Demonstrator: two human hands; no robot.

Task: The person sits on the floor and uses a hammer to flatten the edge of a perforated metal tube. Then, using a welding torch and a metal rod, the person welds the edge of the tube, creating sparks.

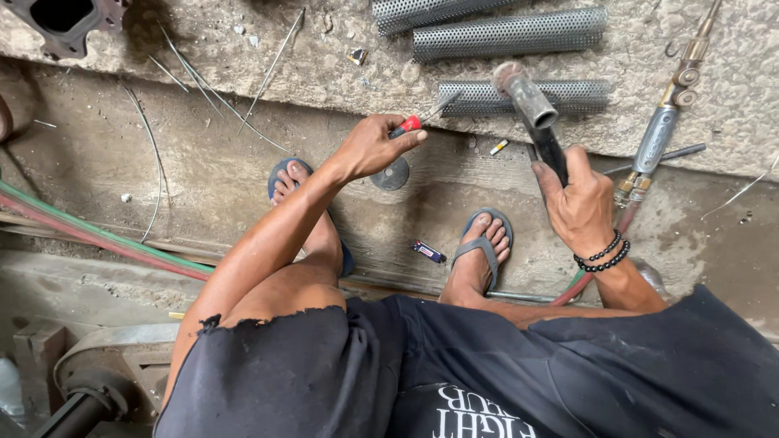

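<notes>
My left hand point(372, 148) grips a red-handled screwdriver point(423, 116), its tip pointing at a perforated metal tube point(527, 96) on the concrete ledge. A round metal washer point(391, 174) lies just below that hand. My right hand point(580, 203), with a black bead bracelet at the wrist, holds a hammer point(531, 105) by its black handle, the head raised over the same tube. I sit with both feet in sandals on the floor.
Two more perforated tubes point(507, 32) lie farther back on the ledge. A cutting torch point(661, 134) with hoses rests at right. A lighter point(428, 251) lies between my feet. Thin wire rods point(203, 89) and red and green hoses point(97, 239) lie at left.
</notes>
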